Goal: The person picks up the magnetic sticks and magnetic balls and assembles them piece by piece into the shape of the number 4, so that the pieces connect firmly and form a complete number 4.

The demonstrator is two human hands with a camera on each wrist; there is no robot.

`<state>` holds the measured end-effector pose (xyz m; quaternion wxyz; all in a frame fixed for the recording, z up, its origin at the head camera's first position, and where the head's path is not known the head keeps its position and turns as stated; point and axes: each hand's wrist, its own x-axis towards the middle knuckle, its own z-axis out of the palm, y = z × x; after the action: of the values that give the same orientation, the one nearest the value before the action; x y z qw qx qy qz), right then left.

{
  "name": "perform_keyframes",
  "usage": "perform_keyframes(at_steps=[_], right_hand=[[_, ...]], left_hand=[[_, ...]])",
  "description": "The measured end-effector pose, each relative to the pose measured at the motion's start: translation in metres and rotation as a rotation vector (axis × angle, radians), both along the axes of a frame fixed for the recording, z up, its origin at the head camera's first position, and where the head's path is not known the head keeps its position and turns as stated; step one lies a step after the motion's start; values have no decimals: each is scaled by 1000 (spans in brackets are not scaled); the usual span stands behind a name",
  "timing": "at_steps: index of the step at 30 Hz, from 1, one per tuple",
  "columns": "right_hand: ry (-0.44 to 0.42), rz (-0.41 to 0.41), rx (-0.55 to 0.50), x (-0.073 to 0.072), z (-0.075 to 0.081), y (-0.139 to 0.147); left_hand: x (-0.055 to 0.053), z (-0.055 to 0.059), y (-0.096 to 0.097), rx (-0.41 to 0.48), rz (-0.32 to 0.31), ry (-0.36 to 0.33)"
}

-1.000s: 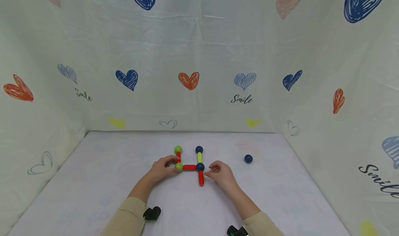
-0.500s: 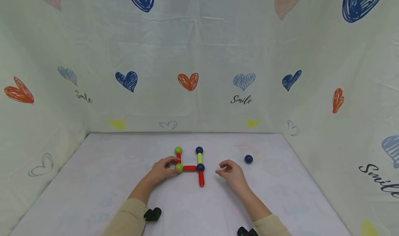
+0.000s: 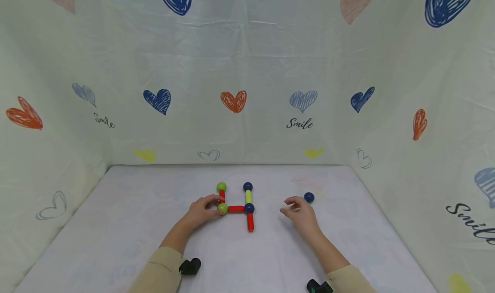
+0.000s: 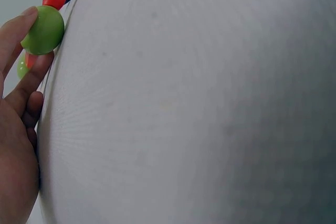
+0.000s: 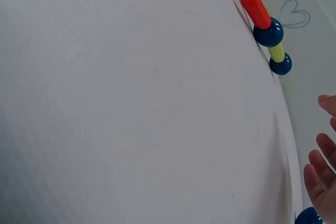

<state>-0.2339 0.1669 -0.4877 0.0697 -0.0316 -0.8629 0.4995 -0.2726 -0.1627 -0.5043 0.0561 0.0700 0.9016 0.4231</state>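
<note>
A flat figure of balls and magnetic-looking rods lies on the table. My left hand (image 3: 202,209) pinches its near green ball (image 3: 222,209) between thumb and fingers, also plain in the left wrist view (image 4: 46,31). From there one red rod runs back to a far green ball (image 3: 221,187), another red rod (image 3: 236,209) right to a dark blue ball (image 3: 249,208). A yellow-green rod (image 3: 249,196) joins that to a far blue ball (image 3: 248,186); a red rod (image 3: 250,222) points toward me, its near end free. My right hand (image 3: 303,218) holds nothing, fingers loosely bent, near a loose blue ball (image 3: 309,197).
The white-covered table (image 3: 135,224) meets a pale cloth backdrop (image 3: 267,134) printed with hearts at its back edge. Black wrist cameras sit at the left sleeve (image 3: 156,269) and right sleeve (image 3: 349,280).
My right hand has moved from beside the figure's red rod rightward, close to the loose blue ball. The left hand and the figure have stayed in place.
</note>
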Motion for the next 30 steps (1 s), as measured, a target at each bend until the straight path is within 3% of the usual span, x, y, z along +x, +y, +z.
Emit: perform_keyframes(at_steps=[14, 21, 30], right_hand=[[75, -100, 46, -7, 3, 28], [162, -161, 65, -15, 4, 37], [97, -207, 69, -21, 1, 45]], left_hand=[[-1, -2, 0, 7, -1, 12], [-3, -2, -2, 6, -3, 16], [-3, -3, -2, 10, -5, 18]])
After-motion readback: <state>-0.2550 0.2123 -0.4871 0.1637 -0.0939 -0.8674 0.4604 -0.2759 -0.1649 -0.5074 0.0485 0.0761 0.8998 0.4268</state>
